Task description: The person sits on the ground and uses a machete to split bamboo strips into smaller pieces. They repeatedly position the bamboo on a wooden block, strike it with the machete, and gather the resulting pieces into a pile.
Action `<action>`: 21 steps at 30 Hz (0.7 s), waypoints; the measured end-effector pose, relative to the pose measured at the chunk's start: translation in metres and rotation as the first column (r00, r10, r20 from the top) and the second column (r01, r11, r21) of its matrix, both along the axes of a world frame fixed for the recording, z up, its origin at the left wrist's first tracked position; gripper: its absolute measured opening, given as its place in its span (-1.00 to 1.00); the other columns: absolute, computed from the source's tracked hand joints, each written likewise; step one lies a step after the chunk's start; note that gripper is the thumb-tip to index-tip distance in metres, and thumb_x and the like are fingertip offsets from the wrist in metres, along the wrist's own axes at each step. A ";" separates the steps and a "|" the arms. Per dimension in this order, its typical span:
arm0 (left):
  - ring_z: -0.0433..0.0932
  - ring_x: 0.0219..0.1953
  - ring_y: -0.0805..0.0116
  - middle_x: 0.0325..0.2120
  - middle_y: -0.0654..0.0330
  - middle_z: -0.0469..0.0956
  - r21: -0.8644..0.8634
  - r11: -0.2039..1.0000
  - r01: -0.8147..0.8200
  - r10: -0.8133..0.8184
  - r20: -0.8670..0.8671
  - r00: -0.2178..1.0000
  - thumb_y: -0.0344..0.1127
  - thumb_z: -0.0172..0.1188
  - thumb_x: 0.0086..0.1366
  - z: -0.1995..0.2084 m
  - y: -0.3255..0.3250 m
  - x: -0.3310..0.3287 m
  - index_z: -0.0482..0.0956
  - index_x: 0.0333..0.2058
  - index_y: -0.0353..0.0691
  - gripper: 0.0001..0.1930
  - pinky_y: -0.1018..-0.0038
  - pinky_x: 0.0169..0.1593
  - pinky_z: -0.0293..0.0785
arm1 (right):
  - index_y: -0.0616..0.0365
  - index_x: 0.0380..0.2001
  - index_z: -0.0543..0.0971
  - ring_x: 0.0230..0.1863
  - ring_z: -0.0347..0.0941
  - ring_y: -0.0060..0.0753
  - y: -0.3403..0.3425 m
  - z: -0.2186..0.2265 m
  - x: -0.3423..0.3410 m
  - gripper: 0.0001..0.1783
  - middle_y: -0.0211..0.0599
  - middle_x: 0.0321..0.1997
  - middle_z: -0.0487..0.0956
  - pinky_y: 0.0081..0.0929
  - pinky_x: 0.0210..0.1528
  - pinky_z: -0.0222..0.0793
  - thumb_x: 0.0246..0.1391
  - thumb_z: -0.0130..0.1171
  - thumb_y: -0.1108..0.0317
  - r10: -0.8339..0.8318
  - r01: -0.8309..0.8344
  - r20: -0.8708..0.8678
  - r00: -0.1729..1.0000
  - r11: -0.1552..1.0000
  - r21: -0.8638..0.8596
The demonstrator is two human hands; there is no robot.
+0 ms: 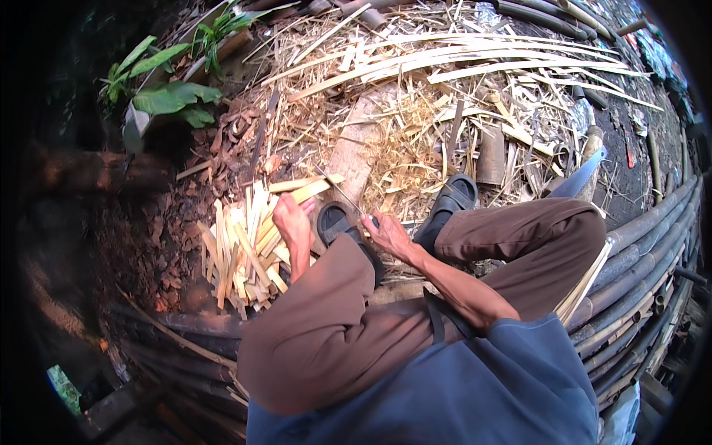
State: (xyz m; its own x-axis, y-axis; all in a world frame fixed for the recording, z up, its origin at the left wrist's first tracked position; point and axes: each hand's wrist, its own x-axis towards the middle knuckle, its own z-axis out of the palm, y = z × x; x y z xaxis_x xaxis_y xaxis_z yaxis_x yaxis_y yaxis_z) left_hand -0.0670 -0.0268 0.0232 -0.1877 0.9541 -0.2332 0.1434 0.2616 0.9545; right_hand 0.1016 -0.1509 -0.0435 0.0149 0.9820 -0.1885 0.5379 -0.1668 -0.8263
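Note:
My right hand [389,236] is closed around the dark handle of a knife [343,190]. Its thin blade slants up and to the left, between my knees and past my left sandal. At the pile of short split bamboo strips [245,248] is my left hand [294,221], its fingers curled. Pale bamboo strips [313,190] lie right behind these fingers, some pointing toward the blade. Whether the left hand grips one is hidden from this side.
A flat board [360,144] lies ahead amid bamboo shavings [415,152]. Long pale bamboo strips [452,59] stretch across the far side. A handsaw blade [581,174] stands at the right, near stacked bamboo poles [638,245]. Leafy plants [174,96] grow at far left.

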 end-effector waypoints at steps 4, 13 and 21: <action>0.72 -0.35 -0.01 -0.35 -0.28 0.61 -0.006 1.000 0.011 -0.012 -0.099 0.995 -0.20 -0.25 0.49 -0.008 -0.001 -0.007 0.40 -0.24 -0.61 -0.55 0.32 -0.28 0.73 | 0.21 -0.18 0.44 -0.43 0.52 0.36 -0.005 0.027 -0.010 -0.52 0.29 -0.53 0.53 0.14 -0.32 0.40 0.31 -0.04 -0.08 -0.010 0.005 -0.086 0.996 0.998 -0.063; 0.72 -0.39 0.02 -0.41 -0.20 0.60 0.032 0.998 0.059 -0.056 -0.092 0.994 -0.25 -0.24 0.48 -0.005 0.010 -0.006 0.41 -0.37 -0.57 -0.57 0.33 -0.34 0.72 | 0.24 -0.12 0.47 -0.26 0.53 0.43 -0.011 -0.036 0.012 -0.46 0.33 -0.44 0.57 0.15 -0.18 0.42 0.31 -0.07 -0.11 -0.181 0.171 -0.045 0.982 0.970 -0.173; 0.72 -0.36 -0.01 -0.36 -0.22 0.60 0.011 0.996 0.094 -0.092 -0.094 0.991 -0.21 -0.23 0.52 -0.007 0.005 -0.015 0.39 -0.23 -0.61 -0.56 0.32 -0.32 0.73 | 0.25 -0.23 0.49 -0.27 0.54 0.41 -0.017 -0.020 0.016 -0.48 0.32 -0.46 0.56 0.13 -0.24 0.43 0.32 -0.05 -0.08 -0.220 0.217 0.006 0.975 0.955 -0.201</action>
State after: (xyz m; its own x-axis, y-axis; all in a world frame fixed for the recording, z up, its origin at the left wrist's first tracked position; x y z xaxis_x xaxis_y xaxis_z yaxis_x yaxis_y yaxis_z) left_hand -0.0816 -0.0216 0.0160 -0.1181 0.9717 -0.2045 0.2548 0.2287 0.9395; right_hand 0.1177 -0.1684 -0.0632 0.2203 0.8974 -0.3823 0.4565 -0.4412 -0.7726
